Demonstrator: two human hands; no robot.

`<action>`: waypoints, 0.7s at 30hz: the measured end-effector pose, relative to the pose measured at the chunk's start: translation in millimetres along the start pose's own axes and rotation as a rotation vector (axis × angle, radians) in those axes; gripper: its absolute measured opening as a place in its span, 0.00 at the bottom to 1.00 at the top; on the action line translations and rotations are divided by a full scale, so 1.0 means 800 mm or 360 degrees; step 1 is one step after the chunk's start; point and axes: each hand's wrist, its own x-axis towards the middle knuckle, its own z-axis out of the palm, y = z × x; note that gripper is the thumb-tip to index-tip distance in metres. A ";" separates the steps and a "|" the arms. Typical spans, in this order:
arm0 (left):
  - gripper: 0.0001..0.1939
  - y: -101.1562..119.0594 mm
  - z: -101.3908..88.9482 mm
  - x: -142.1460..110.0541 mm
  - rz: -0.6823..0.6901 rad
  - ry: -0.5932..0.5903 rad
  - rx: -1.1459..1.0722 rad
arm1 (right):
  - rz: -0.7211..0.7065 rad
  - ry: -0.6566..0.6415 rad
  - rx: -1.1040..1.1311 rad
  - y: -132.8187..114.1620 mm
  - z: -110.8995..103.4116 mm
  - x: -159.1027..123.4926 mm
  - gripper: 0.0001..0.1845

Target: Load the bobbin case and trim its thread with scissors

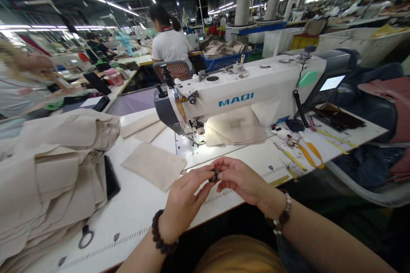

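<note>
Fingers of the left hand (184, 196) and right hand (240, 179) pinch a small dark round part (214, 175) between them, just short of the sewing machine (243, 94). Fitting it, probably, demands a steady fingertip grip.

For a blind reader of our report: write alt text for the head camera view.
Two bare hands, left hand and right hand, pinch a small dark round part together above the edge of a white sewing table. Behind stands a white sewing machine; beige fabric pieces are stacked at left, with yellow-handled scissors at right.
</note>
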 end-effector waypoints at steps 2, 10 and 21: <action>0.10 -0.002 0.001 -0.002 0.0006 0.0001 0.0004 | 0.0007 0.0009 -0.0011 0.000 0.000 0.001 0.12; 0.10 -0.011 0.003 -0.010 -0.0341 0.0112 -0.0325 | -0.0034 0.0049 -0.0168 0.001 -0.006 0.008 0.12; 0.19 0.005 -0.010 -0.050 -0.2124 0.0346 -0.1756 | -0.0618 0.0643 -0.2767 -0.093 -0.110 0.007 0.13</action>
